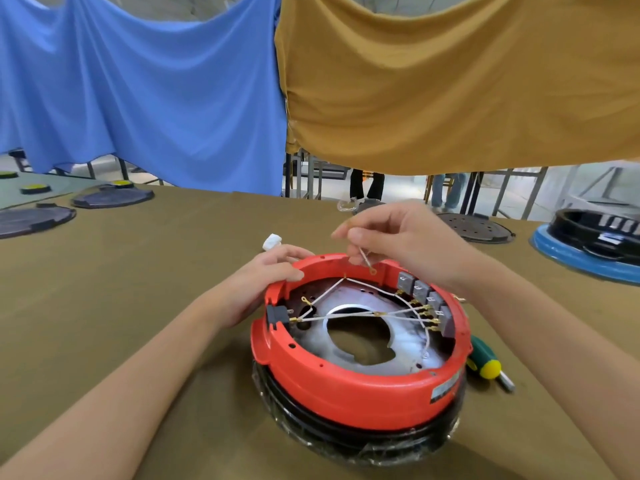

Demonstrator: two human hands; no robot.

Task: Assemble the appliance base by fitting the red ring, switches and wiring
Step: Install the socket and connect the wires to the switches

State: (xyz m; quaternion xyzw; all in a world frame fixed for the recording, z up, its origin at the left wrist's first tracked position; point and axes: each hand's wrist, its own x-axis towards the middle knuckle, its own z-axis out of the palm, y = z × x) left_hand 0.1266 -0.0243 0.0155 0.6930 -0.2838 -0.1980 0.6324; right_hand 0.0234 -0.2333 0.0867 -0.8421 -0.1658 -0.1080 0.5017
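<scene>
The red ring (360,386) sits on a black, plastic-wrapped appliance base (346,441) at the middle of the table. Several grey switches (426,297) line the ring's inner right wall, and a black connector (277,315) sits on its left wall. White wires (349,315) with brass terminals cross over the metal plate inside. My left hand (266,278) grips the ring's far left rim. Above the ring's far rim, my right hand (391,237) pinches a white wire end with a ring terminal (373,271).
A green and yellow screwdriver (486,362) lies right of the ring. A small white part (272,242) lies behind my left hand. Black round lids (110,197) rest at far left, a perforated disc (474,227) and a blue-rimmed base (588,251) at far right. Cloths hang behind.
</scene>
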